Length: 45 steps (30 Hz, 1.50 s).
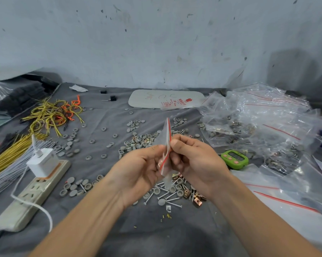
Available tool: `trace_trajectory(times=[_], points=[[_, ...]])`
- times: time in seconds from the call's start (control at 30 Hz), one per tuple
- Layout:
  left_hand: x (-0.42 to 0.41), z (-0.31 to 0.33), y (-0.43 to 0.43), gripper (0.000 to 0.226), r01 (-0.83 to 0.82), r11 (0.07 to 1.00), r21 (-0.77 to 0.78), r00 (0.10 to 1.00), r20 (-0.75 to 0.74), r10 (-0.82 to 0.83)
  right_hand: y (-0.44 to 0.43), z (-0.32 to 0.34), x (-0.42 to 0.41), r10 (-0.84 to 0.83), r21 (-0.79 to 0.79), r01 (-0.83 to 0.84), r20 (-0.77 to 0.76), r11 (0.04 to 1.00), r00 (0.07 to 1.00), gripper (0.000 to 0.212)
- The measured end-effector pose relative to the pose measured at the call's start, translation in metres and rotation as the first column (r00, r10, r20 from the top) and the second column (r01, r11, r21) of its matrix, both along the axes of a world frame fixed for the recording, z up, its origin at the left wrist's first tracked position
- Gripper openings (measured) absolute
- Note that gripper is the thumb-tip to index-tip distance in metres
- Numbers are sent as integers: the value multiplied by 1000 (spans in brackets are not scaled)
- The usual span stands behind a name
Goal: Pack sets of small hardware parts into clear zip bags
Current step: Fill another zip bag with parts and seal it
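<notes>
Both grips pinch the zip bag [164,151] at its red strip, left hand [138,169] & right hand [195,160], above screws [167,196] on tabletop [156,230]. Risk: thin plastic slips w/ loose pinch, mouth won't open, parts spill

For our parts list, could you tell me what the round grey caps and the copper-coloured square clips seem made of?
The round grey caps look like plastic or rubber: matte, no glint. The copper-coloured square clips are likely plated metal: shiny, bright highlights, folded edges.
</notes>
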<state>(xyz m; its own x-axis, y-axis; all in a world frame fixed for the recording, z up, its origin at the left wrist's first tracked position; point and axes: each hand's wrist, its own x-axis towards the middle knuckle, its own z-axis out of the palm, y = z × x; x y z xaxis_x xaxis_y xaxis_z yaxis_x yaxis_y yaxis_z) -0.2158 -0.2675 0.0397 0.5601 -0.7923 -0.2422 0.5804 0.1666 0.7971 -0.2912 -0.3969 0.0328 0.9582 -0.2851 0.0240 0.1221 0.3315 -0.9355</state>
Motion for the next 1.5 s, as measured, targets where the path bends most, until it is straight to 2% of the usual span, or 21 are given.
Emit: trace_trajectory(times=[0.07, 0.1, 0.17, 0.2, 0.23, 0.37, 0.5, 0.57, 0.6, 0.67, 0.77, 0.9, 0.97, 1.03, 1.1, 1.13, 1.17, 1.23, 1.33, 1.4, 1.5], points=[[1, -2, -3, 14, -205, 971, 123, 963, 204, 177, -1, 1, -1, -31, -31, 31, -16, 999, 999, 31], [3, -3, -2, 24, -377, 896, 233, 850, 473, 234, -2, 2, -2, -62, -120, 58, -28, 991, 998, 32], [8, -2, 5, 32, -728, 612, 309, 400, 916, 13, -5, 2, -5, -162, -489, 115, -56, 865, 985, 33], [12, -1, 10, 30, -841, 475, 258, 213, 966, -147, -6, 2, -7, -220, -672, 124, -59, 730, 974, 31], [15, 0, 14, 26, -897, 384, 218, 129, 961, -245, -5, 2, -8, -276, -795, 129, -49, 593, 960, 28], [21, 5, 19, 18, -939, 303, 160, 28, 918, -396, 4, 0, -9, -472, -902, 214, 12, 376, 882, 23], [8, 0, 12, 4, -917, 397, 27, -109, 942, -316, 12, 2, -3, -674, -966, 194, 31, 169, 738, 27], [3, -4, 8, 8, -911, 412, 31, -106, 946, -307, 15, 1, -4, -624, -968, 251, 207, -18, 754, 21], [2, -6, 7, 10, -903, 426, 45, -98, 946, -308, 17, 0, -4, -522, -947, 319, 287, -30, 803, 15], [2, -11, 6, 12, -875, 480, 61, -88, 956, -281, 21, -5, -4, -291, -905, 419, 384, 67, 876, 27], [0, -14, 9, 12, -831, 555, 42, -103, 968, -227, 17, -6, 0, -218, -900, 394, 352, 189, 910, 25], [-6, -14, 9, 15, -770, 637, -44, -178, 973, -149, 11, -15, 7, -259, -999, -17, -30, 49, 965, 26], [-14, -13, 8, 14, -726, 680, -101, -294, 939, -175, 10, -22, 12, -321, -981, -156, -186, 117, 929, 33], [-23, -15, 6, 27, -690, 715, -113, -401, 882, -248, 11, -23, 16, -338, -883, -132, -305, 450, 890, 34], [-31, -16, 4, 43, -659, 746, -95, -449, 845, -290, 9, -24, 23, -191, -443, 17, -351, 896, 917, 36], [-34, -17, 3, 48, -648, 757, -89, -472, 827, -306, 7, -24, 29, -79, -163, 26, -326, 986, 942, 40], [-37, -17, 2, 53, -645, 759, -87, -486, 814, -319, 7, -25, 31, 26, 61, -10, -268, 998, 963, 42], [-40, -15, -1, 57, -637, 764, -103, -491, 818, -299, 10, -21, 30, 154, 278, -113, -132, 954, 979, 39], [-33, -12, -1, 64, -642, 755, -131, -424, 881, -208, 8, -18, 30, 280, 376, -245, -40, 894, 959, 18], [-19, -7, 7, 76, -610, 788, -86, -372, 909, -188, 5, -21, 29, 322, 408, -284, -26, 868, 946, 29], [5, -5, 25, 99, -555, 813, 177, -396, 803, -446, 6, -20, 30, 334, 328, -315, -3, 891, 942, 32]])
